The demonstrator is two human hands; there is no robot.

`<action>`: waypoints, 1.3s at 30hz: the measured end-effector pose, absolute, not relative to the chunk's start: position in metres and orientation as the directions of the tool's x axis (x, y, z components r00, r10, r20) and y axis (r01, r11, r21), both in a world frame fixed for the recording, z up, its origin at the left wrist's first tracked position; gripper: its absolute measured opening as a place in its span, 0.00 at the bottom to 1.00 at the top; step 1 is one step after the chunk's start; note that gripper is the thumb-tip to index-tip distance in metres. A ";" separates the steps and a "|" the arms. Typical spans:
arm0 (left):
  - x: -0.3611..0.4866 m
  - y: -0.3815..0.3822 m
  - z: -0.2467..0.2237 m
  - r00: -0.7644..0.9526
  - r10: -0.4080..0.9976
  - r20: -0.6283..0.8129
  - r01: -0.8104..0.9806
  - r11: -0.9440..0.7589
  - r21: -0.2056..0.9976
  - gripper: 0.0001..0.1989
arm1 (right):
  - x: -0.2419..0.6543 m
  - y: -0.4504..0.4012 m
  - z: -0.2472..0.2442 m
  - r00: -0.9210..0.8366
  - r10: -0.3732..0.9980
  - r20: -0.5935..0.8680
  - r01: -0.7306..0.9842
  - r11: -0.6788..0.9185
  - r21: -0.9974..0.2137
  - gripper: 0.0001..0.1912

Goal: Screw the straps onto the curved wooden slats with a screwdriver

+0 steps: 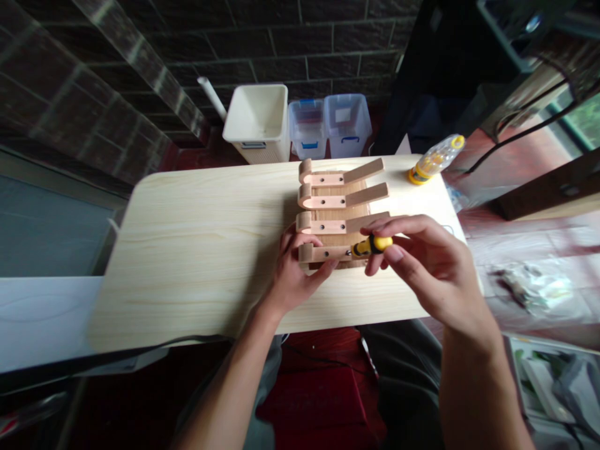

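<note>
A wooden rack (334, 227) with several curved hooks, each with dark screw holes, lies on the pale wooden table (201, 250). My left hand (296, 272) grips the nearest hook at its curved end, thumb along the front side. Between the fingers and thumb of my right hand (426, 259) is a yellow and black screwdriver (372, 245). Its tip meets the right-hand screw of the nearest hook. The screwdriver slants down to the left.
A clear bottle-shaped case with yellow ends (435, 160) stands at the table's back right. Behind the table are a cream bin (257, 119) and two clear plastic boxes (347, 125). A plastic bag (539, 281) lies on the floor at right.
</note>
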State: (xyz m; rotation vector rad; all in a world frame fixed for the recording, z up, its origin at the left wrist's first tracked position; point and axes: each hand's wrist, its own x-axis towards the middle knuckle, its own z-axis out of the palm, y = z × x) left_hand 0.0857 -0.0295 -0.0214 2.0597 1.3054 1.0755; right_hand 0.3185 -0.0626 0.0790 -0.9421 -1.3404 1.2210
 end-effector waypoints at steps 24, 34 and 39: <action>0.085 -0.031 -0.025 0.224 0.904 0.364 0.574 -0.424 0.700 0.14 | 0.321 -0.057 0.074 -0.166 0.964 0.207 -0.134 0.186 -0.973 0.06; 0.085 -0.030 -0.027 0.233 0.904 0.358 0.537 -0.427 0.727 0.12 | 0.323 -0.057 0.070 -0.181 0.969 0.167 -0.142 0.142 -0.980 0.07; 0.091 -0.031 -0.028 0.182 0.922 0.341 0.518 -0.385 0.764 0.13 | 0.321 -0.055 0.070 -0.160 0.973 0.168 -0.098 0.153 -0.983 0.09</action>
